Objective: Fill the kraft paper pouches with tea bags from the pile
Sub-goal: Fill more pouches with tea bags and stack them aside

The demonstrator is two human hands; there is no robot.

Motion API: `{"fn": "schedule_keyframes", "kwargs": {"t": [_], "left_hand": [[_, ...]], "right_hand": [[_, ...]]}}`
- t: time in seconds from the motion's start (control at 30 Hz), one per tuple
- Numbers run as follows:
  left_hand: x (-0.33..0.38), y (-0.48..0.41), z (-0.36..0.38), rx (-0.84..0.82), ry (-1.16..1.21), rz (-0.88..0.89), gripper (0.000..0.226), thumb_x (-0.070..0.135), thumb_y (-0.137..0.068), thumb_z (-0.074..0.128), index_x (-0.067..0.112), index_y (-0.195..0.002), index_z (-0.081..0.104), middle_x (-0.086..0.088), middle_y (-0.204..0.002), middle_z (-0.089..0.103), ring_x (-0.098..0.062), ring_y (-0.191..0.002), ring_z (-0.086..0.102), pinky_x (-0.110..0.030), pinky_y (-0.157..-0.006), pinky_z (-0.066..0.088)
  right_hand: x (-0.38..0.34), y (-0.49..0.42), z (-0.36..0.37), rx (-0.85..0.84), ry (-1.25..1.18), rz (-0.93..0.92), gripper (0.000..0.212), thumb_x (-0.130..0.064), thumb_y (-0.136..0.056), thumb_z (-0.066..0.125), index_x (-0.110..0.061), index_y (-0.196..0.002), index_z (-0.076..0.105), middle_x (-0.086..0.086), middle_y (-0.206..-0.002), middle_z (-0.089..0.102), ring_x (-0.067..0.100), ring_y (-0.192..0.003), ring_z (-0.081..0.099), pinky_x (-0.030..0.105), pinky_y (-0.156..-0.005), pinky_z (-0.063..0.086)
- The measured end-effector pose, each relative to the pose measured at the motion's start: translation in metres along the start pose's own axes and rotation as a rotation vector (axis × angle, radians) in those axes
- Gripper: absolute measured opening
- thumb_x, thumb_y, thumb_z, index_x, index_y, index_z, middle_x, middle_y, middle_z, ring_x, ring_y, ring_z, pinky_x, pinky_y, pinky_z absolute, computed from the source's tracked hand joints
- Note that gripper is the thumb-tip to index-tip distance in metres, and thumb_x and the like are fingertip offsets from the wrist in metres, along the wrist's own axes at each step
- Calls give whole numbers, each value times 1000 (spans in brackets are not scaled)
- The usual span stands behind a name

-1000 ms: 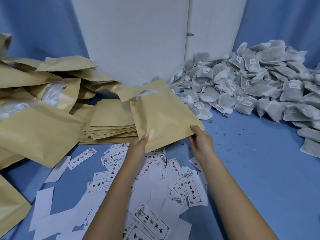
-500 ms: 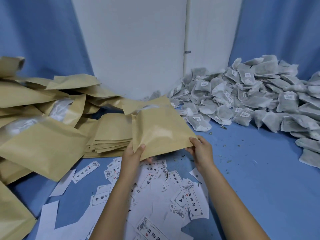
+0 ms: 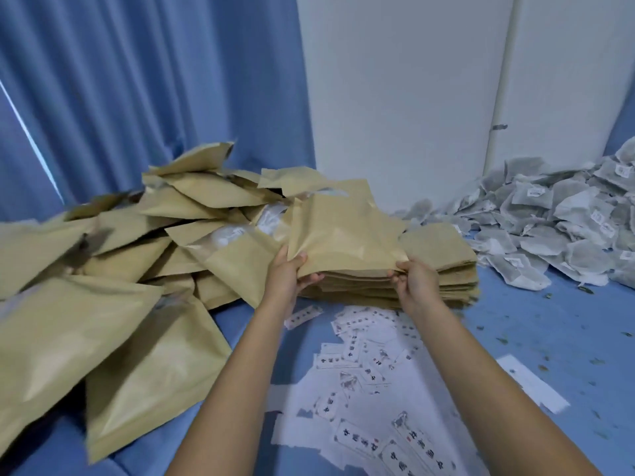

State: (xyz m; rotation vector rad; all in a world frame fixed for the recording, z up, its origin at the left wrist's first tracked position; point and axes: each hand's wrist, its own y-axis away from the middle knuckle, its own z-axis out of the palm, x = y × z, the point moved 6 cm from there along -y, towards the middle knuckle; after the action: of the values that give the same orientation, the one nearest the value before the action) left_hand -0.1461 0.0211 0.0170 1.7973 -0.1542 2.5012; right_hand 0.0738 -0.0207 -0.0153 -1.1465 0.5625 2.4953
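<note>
I hold one kraft paper pouch (image 3: 343, 231) by its near edge with both hands. My left hand (image 3: 290, 274) grips its left corner and my right hand (image 3: 412, 276) pinches its right corner. The pouch bulges and hangs above a flat stack of empty pouches (image 3: 443, 269). A heap of filled kraft pouches (image 3: 113, 304) spreads to the left. The pile of grey tea bags (image 3: 567, 221) lies at the far right against the wall.
Many white printed labels (image 3: 371, 365) and paper scraps lie on the blue cloth surface (image 3: 549, 338) below my arms. Loose tea crumbs dot the cloth on the right. A blue curtain (image 3: 137, 97) and a white wall stand behind.
The pouch has moved left with both hands, from near the tea bag pile to over the stack beside the heap of filled pouches. My view has turned left too.
</note>
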Motion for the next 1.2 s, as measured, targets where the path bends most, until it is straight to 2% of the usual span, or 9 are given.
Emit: {"fn": "schedule_keyframes", "kwargs": {"t": [0.23,0.3,0.4,0.5,0.63,0.77,0.9,1.07,1.2], "left_hand": [[86,-31,-62,55,51,112,35,7,-99,45,5,-135,44,-9,-96,64,-15,-55,64,-30,-69,58],[129,-61,-66,48,318,123,36,15,-100,45,-1,-133,41,-19,-115,60,-24,-82,70,-37,-85,54],[173,-98,-66,84,248,47,57,32,-95,54,3,-140,33,-26,-146,31,-36,-120,53,-35,-90,51],[155,-113,-58,47,-178,-41,69,36,-94,56,11,-148,22,-22,-149,24,-37,-123,49,-41,-83,51],[109,-115,-14,-140,-286,-74,39,41,-98,45,15,-126,51,-12,-118,56,-28,-106,57,-47,-89,50],[81,-112,34,-80,-325,45,21,23,-100,45,12,-89,58,-7,-77,58,-16,-65,53,-25,-57,44],[56,-102,83,-64,-352,87,10,11,-94,51,12,-87,57,-8,-80,61,-17,-67,57,-24,-54,46],[18,-86,171,-187,-394,109,10,8,-92,51,12,-87,59,-13,-91,63,-23,-78,59,-24,-56,44],[-32,-63,260,-324,-425,75,19,7,-93,49,15,-80,59,-15,-94,66,-23,-80,60,-25,-56,45]], "right_hand": [[20,-10,124,-103,-134,36,27,12,-89,35,-3,-85,56,14,-77,58,13,-39,55,15,-40,42],[0,-14,180,-303,-233,1,20,-4,-98,41,-3,-111,56,20,-110,60,22,-86,69,23,-77,55],[-18,-19,243,-570,-292,184,69,-34,-99,46,-1,-149,13,18,-154,24,26,-140,31,34,-116,25],[-20,-29,264,-665,-260,186,49,-18,-102,41,2,-144,28,19,-149,34,31,-135,40,37,-113,31],[15,-28,250,-689,-19,155,28,-5,-99,39,6,-121,52,20,-123,59,31,-116,56,34,-97,46],[25,-37,221,-584,-51,91,31,4,-97,30,-4,-87,59,13,-89,62,20,-86,59,26,-74,47],[-1,-52,169,-496,-68,22,35,9,-92,30,-3,-89,62,15,-97,62,23,-95,59,36,-90,47],[-57,-58,84,-355,-57,-106,36,13,-89,30,-7,-82,59,10,-81,59,15,-72,60,25,-64,45],[-103,-65,-9,-231,-137,-163,34,13,-92,28,-1,-92,59,12,-82,57,13,-75,58,20,-67,46]]}}
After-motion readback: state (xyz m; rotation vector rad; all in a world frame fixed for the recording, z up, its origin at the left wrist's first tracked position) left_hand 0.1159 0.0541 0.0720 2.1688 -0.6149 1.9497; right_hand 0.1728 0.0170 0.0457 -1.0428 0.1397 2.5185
